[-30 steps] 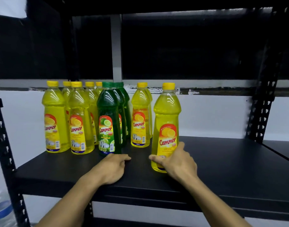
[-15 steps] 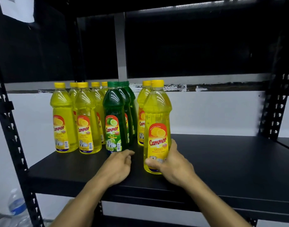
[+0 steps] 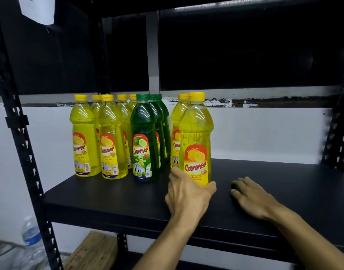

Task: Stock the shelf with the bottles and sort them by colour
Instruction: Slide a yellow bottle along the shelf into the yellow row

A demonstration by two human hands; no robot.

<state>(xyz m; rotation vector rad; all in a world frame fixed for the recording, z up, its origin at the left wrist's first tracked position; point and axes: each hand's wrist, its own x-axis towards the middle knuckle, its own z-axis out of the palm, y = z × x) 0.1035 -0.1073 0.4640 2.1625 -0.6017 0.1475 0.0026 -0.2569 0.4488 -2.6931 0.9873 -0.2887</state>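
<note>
Left hand (image 3: pixel 188 191) clamped round base of front yellow bottle (image 3: pixel 196 141), upright on shelf (image 3: pixel 112 199) at 3 o'clock of the green bottles (image 3: pixel 144 139); right hand (image 3: pixel 251 197) flat, fingers apart; slide low, don't tip neighbours.

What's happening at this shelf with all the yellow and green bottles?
A person is stocking a black shelf with Cammer dish-liquid bottles. The left hand grips the base of a yellow lemon bottle standing at the front, in front of another yellow bottle. The right hand rests open on the shelf beside it. To the left stand a row of green lime bottles and a group of yellow ones.
</note>
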